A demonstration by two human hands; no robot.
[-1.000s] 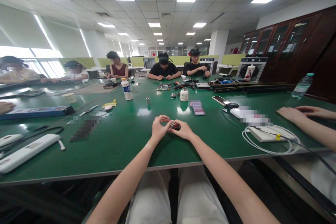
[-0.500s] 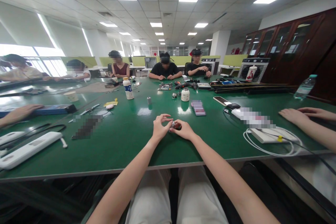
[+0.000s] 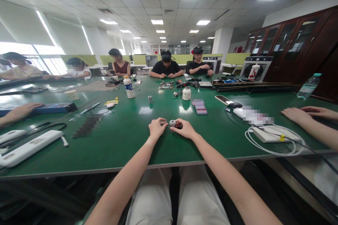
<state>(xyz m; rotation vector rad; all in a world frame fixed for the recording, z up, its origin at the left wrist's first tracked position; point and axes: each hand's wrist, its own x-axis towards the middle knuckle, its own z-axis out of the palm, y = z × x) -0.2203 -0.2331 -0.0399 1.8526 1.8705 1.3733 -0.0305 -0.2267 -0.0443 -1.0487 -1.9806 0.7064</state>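
Note:
A short silvery metal cylinder [image 3: 172,123] with dark openings in its top face stands in front of me over the green table. My right hand [image 3: 187,129] is closed on its right side, thumb in front and fingers behind. Just left of the cylinder is my left hand [image 3: 157,127], its fingers half curled and loosely apart; no object shows in them. A small gap separates it from the cylinder. Farther off, a second small grey cylinder [image 3: 150,99] stands upright on the table.
Ahead are a white jar [image 3: 186,93], a bottle with a blue label [image 3: 129,87] and a purple-pink pack [image 3: 200,107]. To the right lie a phone [image 3: 223,100] and a white cable coil [image 3: 249,140]. A white power strip [image 3: 34,147] lies left. Other people sit around the table.
My left hand has drawn back left off the metal cylinder and lowered its raised fingers. The cylinder's top now shows, while my right hand keeps hold of it.

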